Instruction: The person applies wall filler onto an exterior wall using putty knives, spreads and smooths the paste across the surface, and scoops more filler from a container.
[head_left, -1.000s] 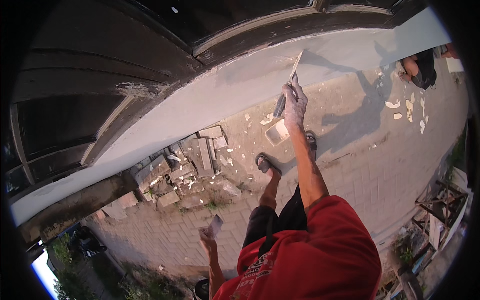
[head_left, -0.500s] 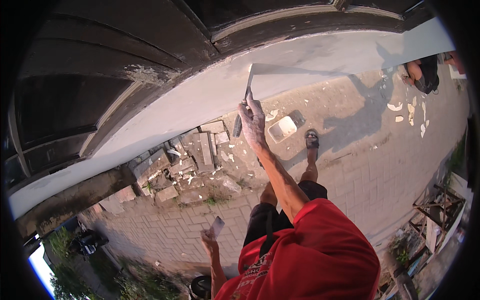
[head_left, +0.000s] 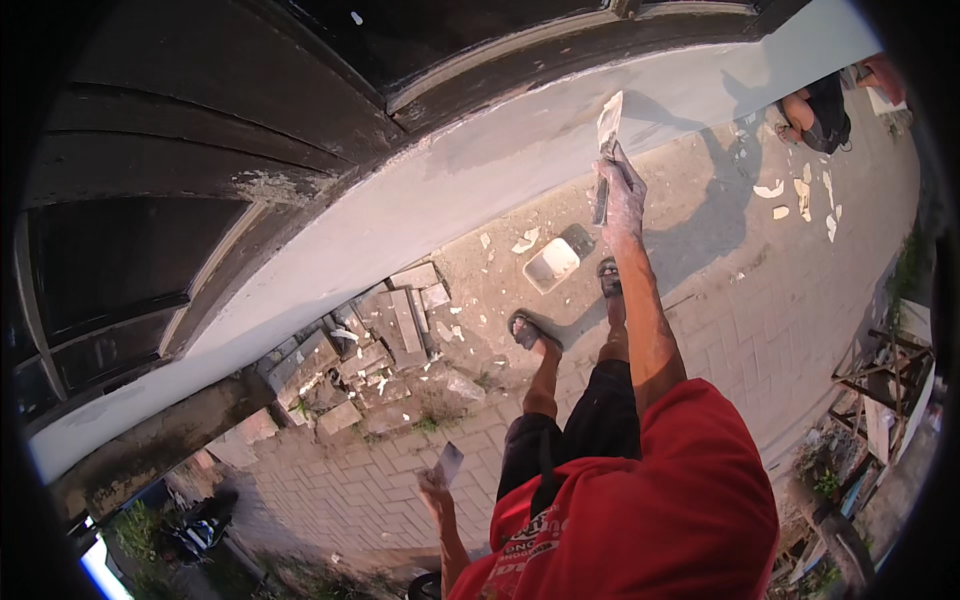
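Observation:
My right hand [head_left: 624, 200], dusted with white, is closed around the dark handle of a putty knife [head_left: 609, 122]. Its broad blade points up, with pale paste smeared on it, in front of the white-coated wall [head_left: 470, 170]; whether it touches the wall I cannot tell. Lower left, my left hand [head_left: 434, 497] grips a flat, grey rectangular blade [head_left: 449, 462]; any handle is hidden in the fingers. On the ground between wall and feet sits a white plastic tub [head_left: 552, 266] with whitish residue inside.
Broken bricks and slabs [head_left: 370, 345] lie piled along the wall's foot at left. Dark window frames [head_left: 220, 150] overhang the wall. Another person [head_left: 825, 112] crouches at far right, near pale flakes [head_left: 804, 198]. Wooden scraps [head_left: 890, 400] stand at right.
My right hand has swung to the right with the putty knife, whose blade now shows its smeared face. The left hand has shifted slightly right and down. My left foot has come into view.

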